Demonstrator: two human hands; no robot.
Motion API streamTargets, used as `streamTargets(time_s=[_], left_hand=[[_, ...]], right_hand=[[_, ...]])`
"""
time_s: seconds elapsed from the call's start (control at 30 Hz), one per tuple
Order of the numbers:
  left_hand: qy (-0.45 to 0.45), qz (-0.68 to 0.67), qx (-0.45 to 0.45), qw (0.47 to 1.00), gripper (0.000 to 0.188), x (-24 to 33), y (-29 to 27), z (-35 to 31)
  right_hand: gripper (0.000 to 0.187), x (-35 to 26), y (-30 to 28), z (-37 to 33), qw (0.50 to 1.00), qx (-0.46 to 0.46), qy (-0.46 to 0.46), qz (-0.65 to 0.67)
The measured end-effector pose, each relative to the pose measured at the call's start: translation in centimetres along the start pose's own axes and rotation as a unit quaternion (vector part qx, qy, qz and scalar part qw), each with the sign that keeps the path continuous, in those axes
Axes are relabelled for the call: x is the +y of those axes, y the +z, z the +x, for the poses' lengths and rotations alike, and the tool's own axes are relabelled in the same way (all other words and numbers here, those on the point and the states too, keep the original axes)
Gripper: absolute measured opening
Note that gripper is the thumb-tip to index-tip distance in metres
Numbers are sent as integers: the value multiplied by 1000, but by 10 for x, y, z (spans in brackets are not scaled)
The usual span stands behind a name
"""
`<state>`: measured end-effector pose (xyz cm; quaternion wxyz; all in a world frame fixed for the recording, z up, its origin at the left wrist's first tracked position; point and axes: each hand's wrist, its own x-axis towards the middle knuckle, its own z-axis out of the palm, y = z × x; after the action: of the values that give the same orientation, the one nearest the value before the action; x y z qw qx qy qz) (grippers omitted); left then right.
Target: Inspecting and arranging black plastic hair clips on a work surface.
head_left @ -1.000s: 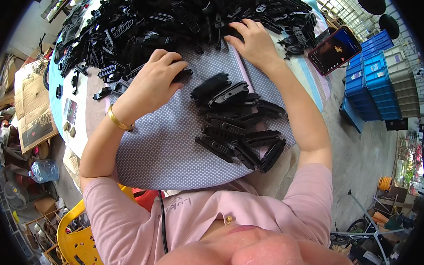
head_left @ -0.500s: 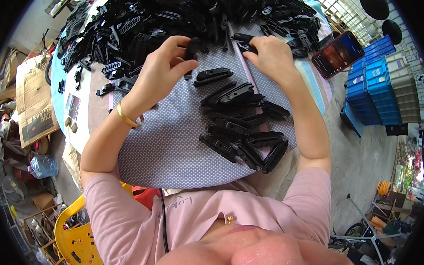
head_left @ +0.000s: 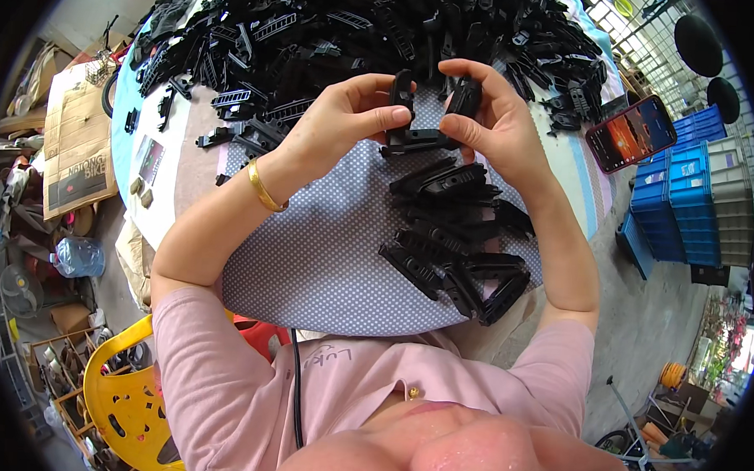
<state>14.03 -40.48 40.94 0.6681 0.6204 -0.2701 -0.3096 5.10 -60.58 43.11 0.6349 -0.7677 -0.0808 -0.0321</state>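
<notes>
Left hand (head_left: 342, 116) half-closed, pinching one black part (head_left: 401, 92) upright | right hand (head_left: 501, 127) likewise, gripping another black part (head_left: 465, 96) | nearer black pieces (head_left: 452, 181) clustered close, likely for easy reach

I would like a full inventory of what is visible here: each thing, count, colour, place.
Heap of parts: uncountable, black, far side of table
Smaller pile: about ten, black, on dotted cloth
Dotted cloth: one, grey with white dots, table's near side
Phone: one, dark-edged, table's right edge
Blue crates: several, stacked, right
Grey crates: several, beside the blue ones
Chair: one, yellow, lower left
Bottle: one, bluish clear, left
Cardboard: one, brown, left
Edge clutter: many, mixed colours, partly unclear
Bracelet: one, gold, left wrist
Shirt: one, pink, bottom
Left hand: one, holding a black part
Right hand: one, holding another black part
</notes>
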Motion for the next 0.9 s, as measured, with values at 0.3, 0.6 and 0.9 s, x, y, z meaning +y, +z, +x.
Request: streamTargets(time_s=[0.3,0.6,0.9], left_hand=[[91,135,87,983,36,7,13,-5],[228,180,162,943,42,-7,27,-7],[88,94,41,991,40,10,17,-13]], right_hand=[[28,10,7,3,967,55,61,242],[26,12,24,-1,996,87,-15,-5],[41,2,15,-2,929,118,-186,-298]])
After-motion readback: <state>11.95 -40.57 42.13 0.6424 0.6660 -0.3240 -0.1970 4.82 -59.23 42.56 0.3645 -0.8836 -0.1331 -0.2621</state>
